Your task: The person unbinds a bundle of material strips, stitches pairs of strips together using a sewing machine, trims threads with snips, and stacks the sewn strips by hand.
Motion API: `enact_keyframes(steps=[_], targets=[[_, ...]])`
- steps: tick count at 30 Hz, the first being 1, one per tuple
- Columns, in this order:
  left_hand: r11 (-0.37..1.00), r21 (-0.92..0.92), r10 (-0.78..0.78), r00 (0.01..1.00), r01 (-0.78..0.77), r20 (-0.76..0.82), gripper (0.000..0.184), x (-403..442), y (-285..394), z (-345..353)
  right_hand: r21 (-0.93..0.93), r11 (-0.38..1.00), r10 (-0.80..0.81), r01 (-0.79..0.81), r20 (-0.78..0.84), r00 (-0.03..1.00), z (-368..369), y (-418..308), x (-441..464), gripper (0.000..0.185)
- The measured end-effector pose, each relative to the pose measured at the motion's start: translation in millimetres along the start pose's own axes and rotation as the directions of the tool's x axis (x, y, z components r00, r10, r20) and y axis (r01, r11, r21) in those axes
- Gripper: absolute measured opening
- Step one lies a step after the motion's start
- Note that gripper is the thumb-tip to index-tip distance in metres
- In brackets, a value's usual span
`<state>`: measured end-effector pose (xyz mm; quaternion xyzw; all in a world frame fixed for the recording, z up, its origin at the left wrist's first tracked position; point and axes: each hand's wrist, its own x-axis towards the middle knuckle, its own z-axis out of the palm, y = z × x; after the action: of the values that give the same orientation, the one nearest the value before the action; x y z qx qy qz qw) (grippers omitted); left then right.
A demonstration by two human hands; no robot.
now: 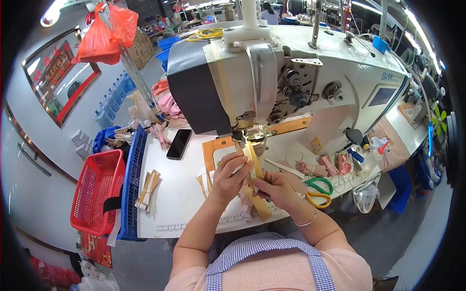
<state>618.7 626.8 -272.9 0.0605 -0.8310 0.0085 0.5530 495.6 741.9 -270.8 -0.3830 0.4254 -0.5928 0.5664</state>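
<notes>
A long pale-yellow strip point(262, 209) runs from under the needle area of a large white sewing machine point(301, 63) down towards the table's front edge. My left hand point(227, 178) has its fingers closed on the strip just in front of the presser foot. Below and to the right, my right hand point(277, 189) pinches the same strip between thumb and fingers. Part of the strip is hidden behind my fingers. Green-and-orange-handled scissors point(319, 196) lie close to my right wrist.
On the table at left are a black phone point(179, 144) and a bundle of tan strips point(148, 190). A red basket point(98, 194) and a blue crate point(133, 189) border that side. Pink strip bundles point(330, 166) lie to the right. A red plastic bag point(104, 36) hangs at upper left.
</notes>
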Motion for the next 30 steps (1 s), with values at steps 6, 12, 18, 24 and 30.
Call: enact_keyframes(steps=[6, 12, 18, 24, 30], targets=[[0.999, 0.020, -0.025, 1.000, 0.025, -0.007, 0.032, 6.0, -9.2, 3.2, 0.029, 0.999, 0.029, -0.030, 0.014, 0.999, -4.4, -6.6, 12.9, 0.016], [0.997, 0.037, 0.071, 0.997, -0.070, -0.027, 0.032, -3.5, -3.6, 1.3, 0.022, 1.000, 0.016, -0.016, -0.012, 1.000, -3.5, -0.7, 4.5, 0.019], [0.998, 0.060, 0.028, 0.999, -0.027, -0.014, 0.032, 2.8, -8.9, 2.7, 0.088, 0.996, -0.023, 0.026, -0.028, 0.999, -7.9, -0.9, 24.1, 0.018], [0.984, -0.085, -0.161, 0.984, 0.154, -0.081, 0.024, 4.0, -15.7, 8.3, 0.226, 0.972, -0.064, 0.070, -0.035, 0.997, -5.1, 0.1, 51.1, 0.016], [0.943, -0.151, -0.317, 0.939, 0.297, -0.135, 0.023, 2.7, -29.5, 23.3, 0.322, 0.947, -0.026, 0.008, 0.050, 0.998, -5.1, 0.8, 54.4, 0.014]])
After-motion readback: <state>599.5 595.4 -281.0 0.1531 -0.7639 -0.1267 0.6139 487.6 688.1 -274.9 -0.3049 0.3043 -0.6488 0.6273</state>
